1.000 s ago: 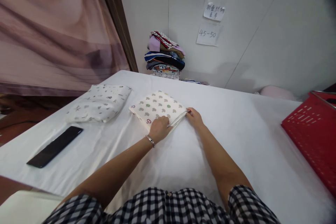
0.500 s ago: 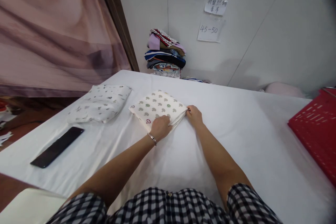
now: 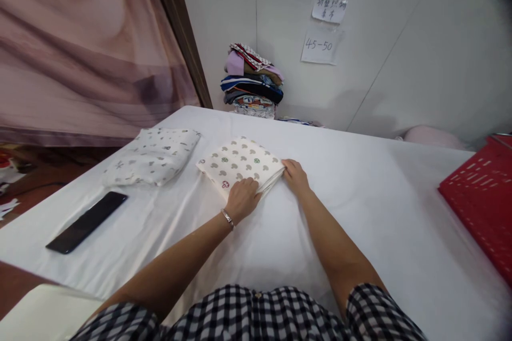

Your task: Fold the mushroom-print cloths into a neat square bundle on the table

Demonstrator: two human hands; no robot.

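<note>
While both hands grip the near edge of the folded mushroom-print cloth (image 3: pixel 240 162) mid-tabletop (image 3: pixel 360 197), left hand (image 3: pixel 242 198) curled pinching the layers, right hand (image 3: pixel 295 175) closed on the corner; uneven pull could splay the fold.

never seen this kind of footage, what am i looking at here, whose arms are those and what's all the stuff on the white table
There is no machine here. A person wears a camera on the head, so the one view looks forward and down along their own bare arms. The checked cloth at the bottom is their clothing.

The left hand, with a bracelet at the wrist, presses on the near edge of a folded mushroom-print cloth. The right hand touches that cloth's right corner. Whether the fingers pinch it cannot be told.

On the white table also lie a second folded printed cloth to the left and a black phone nearer the left edge. A red basket sits at the right. A stack of clothes stands by the wall, under two paper notes.
</note>
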